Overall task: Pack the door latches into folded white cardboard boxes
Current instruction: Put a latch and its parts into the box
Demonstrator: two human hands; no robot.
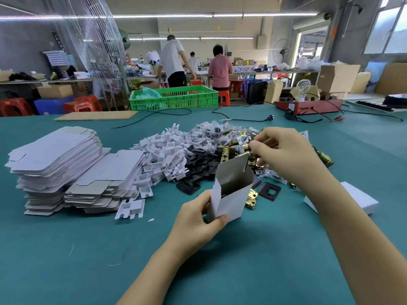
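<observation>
My left hand (198, 219) grips a folded white cardboard box (233, 190), held upright over the green table with its top flap open. My right hand (284, 153) reaches into the pile of brass door latches (233, 148), fingers curled around a latch. What lies under its palm is hidden. A closed white box (361, 199) lies on the table to the right, partly behind my right forearm. One brass latch part (252, 199) lies just right of the held box.
Stacks of flat white box blanks (59, 164) fill the left. White plastic inserts (163, 157), black plates (198, 164) and bagged small parts (211, 133) are heaped in the middle. Cables, a red tester box (308, 106) and a green crate (174, 97) stand at the back. People work farther off.
</observation>
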